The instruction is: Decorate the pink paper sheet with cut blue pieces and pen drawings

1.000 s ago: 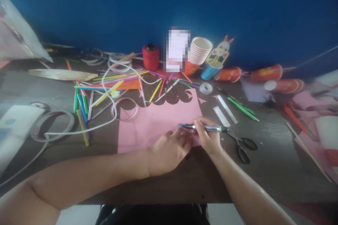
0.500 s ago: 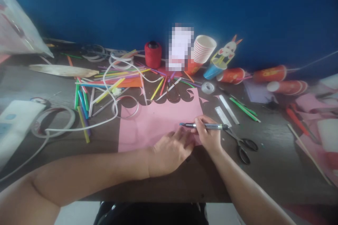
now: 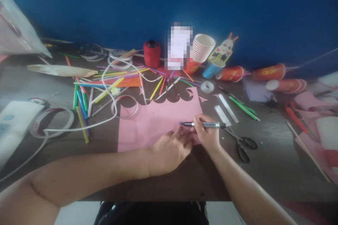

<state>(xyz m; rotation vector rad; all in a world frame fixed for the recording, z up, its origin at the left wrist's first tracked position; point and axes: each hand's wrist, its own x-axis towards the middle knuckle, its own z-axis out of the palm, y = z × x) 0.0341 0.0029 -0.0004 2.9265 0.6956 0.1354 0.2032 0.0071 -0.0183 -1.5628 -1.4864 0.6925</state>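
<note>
A pink sheet of paper (image 3: 148, 123) lies on the dark table, its far edge cut in scallops. My left hand (image 3: 171, 151) rests palm down on the sheet's near right part, fingers somewhat bent and apart; whatever lies under them is hidden. Just to its right, my right hand (image 3: 207, 133) grips a marker pen (image 3: 211, 125) between thumb and fingers. The marker is held nearly level, its dark tip pointing left, over the paper above my left fingers. Whether the tip touches the paper I cannot tell.
Scissors (image 3: 243, 146) with black handles lie right of my right hand. Behind the sheet are coloured straws (image 3: 118, 74), a red thread spool (image 3: 152, 54), stacked paper cups (image 3: 203, 48) and a tape roll (image 3: 207, 87). A white cable (image 3: 81, 126) loops across the left side.
Both hands and the marker stay almost in place against the paper. The whole view has shifted very slightly.
</note>
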